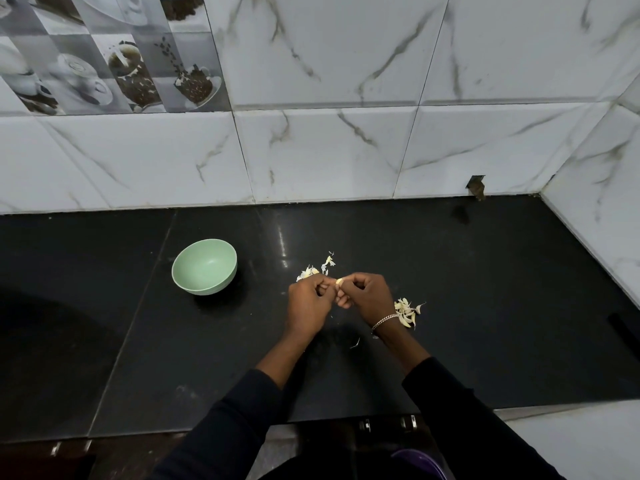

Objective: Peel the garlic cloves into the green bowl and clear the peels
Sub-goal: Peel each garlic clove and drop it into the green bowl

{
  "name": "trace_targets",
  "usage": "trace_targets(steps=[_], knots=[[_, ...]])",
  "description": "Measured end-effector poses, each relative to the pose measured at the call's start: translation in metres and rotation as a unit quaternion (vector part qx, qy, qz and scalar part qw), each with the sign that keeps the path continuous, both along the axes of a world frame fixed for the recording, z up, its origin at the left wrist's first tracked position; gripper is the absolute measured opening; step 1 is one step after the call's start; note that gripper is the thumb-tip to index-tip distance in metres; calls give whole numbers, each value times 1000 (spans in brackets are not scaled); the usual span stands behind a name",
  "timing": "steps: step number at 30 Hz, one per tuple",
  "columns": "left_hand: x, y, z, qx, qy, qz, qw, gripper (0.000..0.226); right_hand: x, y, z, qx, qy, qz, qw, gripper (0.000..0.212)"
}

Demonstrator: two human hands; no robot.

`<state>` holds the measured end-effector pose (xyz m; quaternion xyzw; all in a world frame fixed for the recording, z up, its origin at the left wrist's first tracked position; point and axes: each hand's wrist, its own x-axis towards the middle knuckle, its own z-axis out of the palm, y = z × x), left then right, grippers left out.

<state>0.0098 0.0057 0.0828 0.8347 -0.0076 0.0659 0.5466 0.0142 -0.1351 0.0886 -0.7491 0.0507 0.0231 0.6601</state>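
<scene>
Dim, glare streak on countertop [283, 244], wide-angle edge warp.

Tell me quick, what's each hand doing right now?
Left hand: fingers curled, pinching the garlic clove.
Right hand: fingers curled, pinching the same garlic clove from the other side.

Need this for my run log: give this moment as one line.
step: peeling | left hand: pinches garlic clove | right hand: pinches same clove | green bowl: looks empty | loose peels: on counter beyond hands
</scene>
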Motion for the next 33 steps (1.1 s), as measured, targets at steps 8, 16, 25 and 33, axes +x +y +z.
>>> trace_targets(steps=[8, 16, 25, 33], knots=[[-3, 3, 1, -195, 108, -68, 972, 8, -5, -2, 1, -40, 6, -17, 999, 10], [2, 7, 2, -84, 47, -143, 985, 29, -6, -2, 4, -83, 8, -8, 996, 13], [4, 15, 10, -190, 93, -156, 965, 10, -3, -2, 11, -24, 36, -15, 999, 17], [5, 16, 10, -237, 99, -81, 963, 10, -1, -2, 10, -19, 37, -12, 999, 26]])
